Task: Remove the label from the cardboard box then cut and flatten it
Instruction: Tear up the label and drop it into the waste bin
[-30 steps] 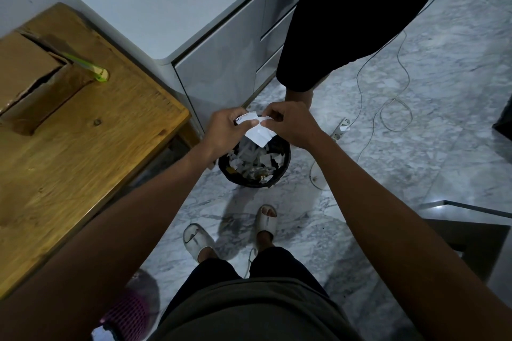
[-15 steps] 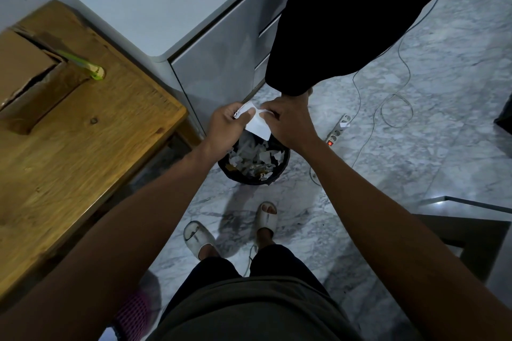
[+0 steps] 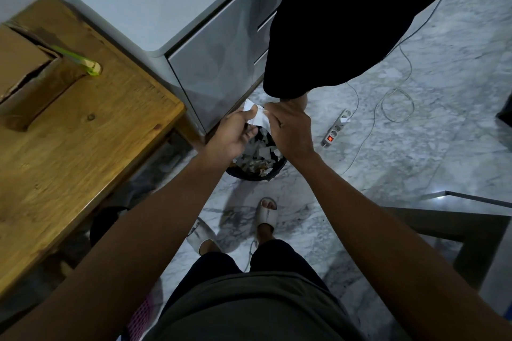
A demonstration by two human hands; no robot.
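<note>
You held your left hand [image 3: 235, 133] and right hand [image 3: 289, 130] pinched on the white label [image 3: 256, 116] above the black bin [image 3: 257, 171], apparently so scraps dropped inside, while the cardboard box [image 3: 25, 69] waited farther off on the wooden table [image 3: 91, 147].

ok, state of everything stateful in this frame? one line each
label: off the box, pinched between both hands above the bin
left hand: grip shut on the label
right hand: grip shut on the label
cardboard box: on the wooden table, flap open, not flattened
green cutter: lying on the table against the box, unheld
waste bin: on the floor, holding paper scraps
power strip: switch lit red
</note>
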